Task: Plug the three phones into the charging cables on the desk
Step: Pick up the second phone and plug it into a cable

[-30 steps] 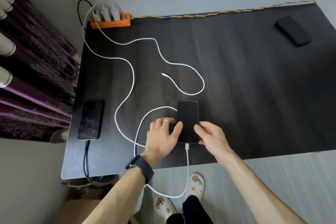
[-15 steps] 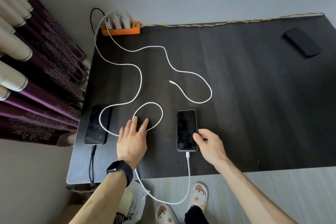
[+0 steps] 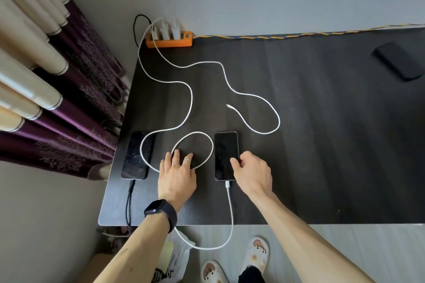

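The left hand [image 3: 177, 178] lay flat and open on the dark bench [image 3: 322, 145], fingers spread, its fingertips over the near edge of a small loop in a white cable [image 3: 192, 108]. That cable ran from the orange power strip [image 3: 170, 39] at the bench's far left corner, crossed the left phone [image 3: 136, 155], dropped off the front edge and came back up into the bottom of the middle phone [image 3: 225, 155]. The right hand [image 3: 251, 173] gripped the middle phone's right edge, thumb on the dark screen and fingers curled around the side. The left phone lay screen up near the bench's left edge with a dark braided cable [image 3: 128, 204] at its near end (whether it was fully seated I cannot tell). A second white cable [image 3: 259, 99] curved across the middle of the bench, its free plug [image 3: 228, 105] resting bare on the surface. The third phone [image 3: 399, 61] lay well apart at the far right, with no cable near it.
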Action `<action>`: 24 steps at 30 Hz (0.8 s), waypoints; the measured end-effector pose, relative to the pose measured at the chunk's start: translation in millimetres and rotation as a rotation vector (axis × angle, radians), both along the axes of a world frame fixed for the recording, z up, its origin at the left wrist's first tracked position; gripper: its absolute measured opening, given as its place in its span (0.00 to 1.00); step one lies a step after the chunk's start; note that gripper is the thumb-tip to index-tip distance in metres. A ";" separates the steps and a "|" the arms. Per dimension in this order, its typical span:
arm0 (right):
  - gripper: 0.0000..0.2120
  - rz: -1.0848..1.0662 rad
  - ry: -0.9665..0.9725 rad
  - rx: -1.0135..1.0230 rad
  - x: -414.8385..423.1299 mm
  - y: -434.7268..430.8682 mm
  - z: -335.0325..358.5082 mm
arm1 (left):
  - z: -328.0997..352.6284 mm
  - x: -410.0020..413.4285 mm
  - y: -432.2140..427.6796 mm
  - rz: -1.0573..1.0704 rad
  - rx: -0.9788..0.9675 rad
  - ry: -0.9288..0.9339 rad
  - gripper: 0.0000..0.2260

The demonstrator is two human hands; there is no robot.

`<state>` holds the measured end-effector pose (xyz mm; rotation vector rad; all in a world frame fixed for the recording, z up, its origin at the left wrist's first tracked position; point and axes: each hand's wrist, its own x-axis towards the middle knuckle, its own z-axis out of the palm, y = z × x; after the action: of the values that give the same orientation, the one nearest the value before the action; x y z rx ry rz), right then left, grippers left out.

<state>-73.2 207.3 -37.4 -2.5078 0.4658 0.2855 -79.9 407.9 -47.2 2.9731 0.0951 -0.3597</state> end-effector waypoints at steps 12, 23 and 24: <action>0.09 -0.056 -0.002 0.113 -25.1 -60.2 44.6 | 48.8 -1.7 -32.0 -0.089 -0.069 0.058 0.22; 0.09 -0.342 -0.236 0.180 -102.7 -214.2 208.0 | 199.4 -10.7 -197.3 -0.404 -0.441 -0.016 0.22; 0.09 -0.356 -0.250 0.174 -107.4 -229.6 216.8 | 209.5 -10.5 -216.4 -0.424 -0.457 -0.013 0.22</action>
<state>-180.6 -22.4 179.4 -2.2028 0.7354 -0.1200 -90.4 191.5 162.3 2.5189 -0.5493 -0.3502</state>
